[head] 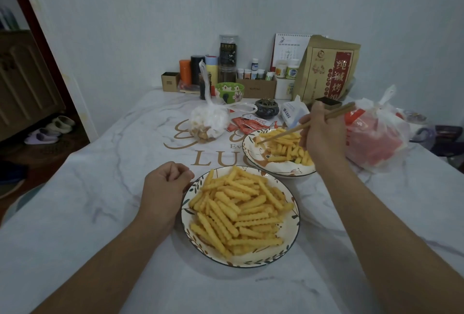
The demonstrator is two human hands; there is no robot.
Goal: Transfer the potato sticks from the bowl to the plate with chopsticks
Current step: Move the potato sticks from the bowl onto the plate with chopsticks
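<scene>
A leaf-patterned bowl (251, 264) in front of me is heaped with crinkle-cut potato sticks (241, 210). Behind it to the right stands a patterned plate (251, 153) with a smaller pile of potato sticks (288, 149). My right hand (324, 135) grips a pair of wooden chopsticks (288, 132) over the plate. Their tips point left and down and reach a stick near the plate's left side; whether they pinch it I cannot tell. My left hand (165, 183) rests as a curled fist on the table at the bowl's left rim and holds nothing.
A knotted plastic bag of snacks (208, 122) lies left of the plate, and a red-filled plastic bag (374, 135) lies right of my right hand. Sauce packets (248, 124), a dark incense burner (267, 108), a green bowl (229, 91), jars, bottles and a paper bag (326, 70) crowd the back by the wall.
</scene>
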